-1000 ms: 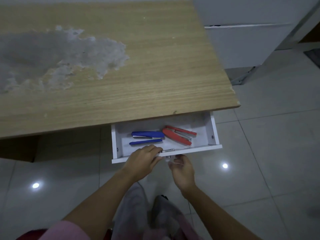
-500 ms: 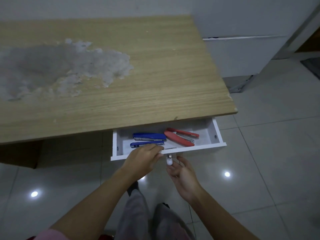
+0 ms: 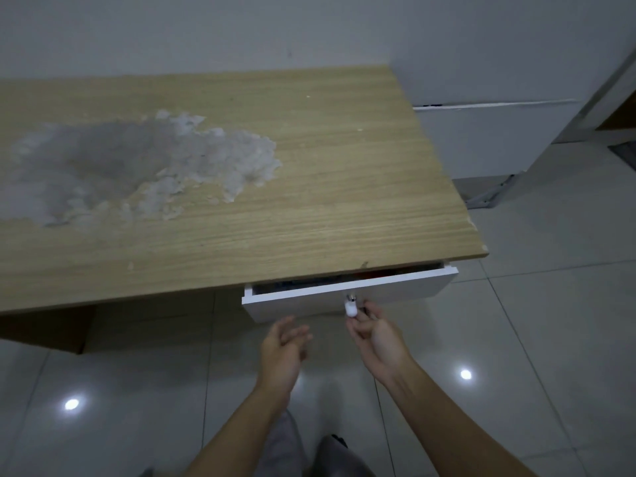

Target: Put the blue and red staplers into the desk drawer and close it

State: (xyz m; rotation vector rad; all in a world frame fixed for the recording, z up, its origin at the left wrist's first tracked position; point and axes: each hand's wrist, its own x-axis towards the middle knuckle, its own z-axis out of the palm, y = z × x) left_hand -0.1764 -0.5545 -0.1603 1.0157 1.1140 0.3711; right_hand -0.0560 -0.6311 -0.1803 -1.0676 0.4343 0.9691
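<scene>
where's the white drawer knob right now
In the head view, the white knob hangs from the drawer front, right of centre, at the right hand's fingertips.

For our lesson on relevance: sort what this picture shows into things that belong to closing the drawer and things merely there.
Belongs to the job:
- drawer, nearly shut
- white knob
- right hand at the knob
- left hand, open, touching nothing

Merely there:
- worn patch on the desk top
- floor tiles

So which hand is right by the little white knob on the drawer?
The right hand: its fingertips sit at the white knob on the drawer front. The left hand hangs open below, touching nothing.
</scene>
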